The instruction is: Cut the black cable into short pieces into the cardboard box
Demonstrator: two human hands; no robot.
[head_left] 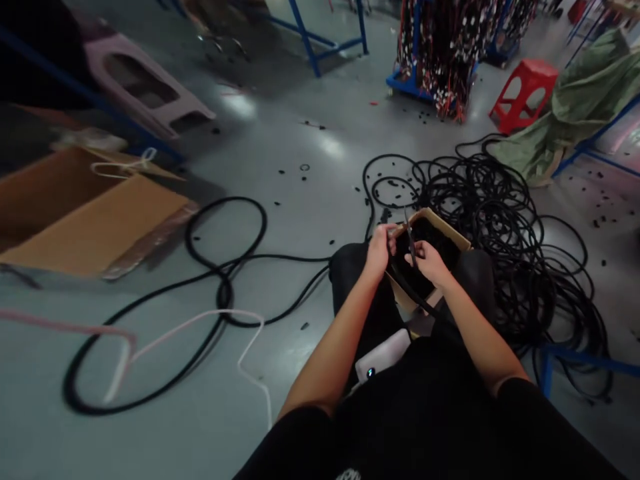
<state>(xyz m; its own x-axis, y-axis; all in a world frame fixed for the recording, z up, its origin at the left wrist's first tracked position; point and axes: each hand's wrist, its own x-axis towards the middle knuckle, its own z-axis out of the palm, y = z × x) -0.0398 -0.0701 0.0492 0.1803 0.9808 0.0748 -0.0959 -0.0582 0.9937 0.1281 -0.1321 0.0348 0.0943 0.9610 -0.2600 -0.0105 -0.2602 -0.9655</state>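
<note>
My right hand (431, 264) is closed around a pair of scissors (410, 235), whose blades point up and away from me. Just left of it, my left hand (379, 252) grips a thick black cable (413, 293), which runs from under the fingers down toward my lap. What the left fingertips pinch is too small to make out. Under both hands, between my knees, sits an open cardboard box (445, 227) with dark contents that I cannot tell apart.
Tangled black cable (480, 193) covers the floor at right; a looped length (226, 293) lies at left. A larger carton (100, 227) stands left, a red stool (525, 93) and a hung wire rack (435, 53) at back. A white phone-like device (384, 357) rests on my lap.
</note>
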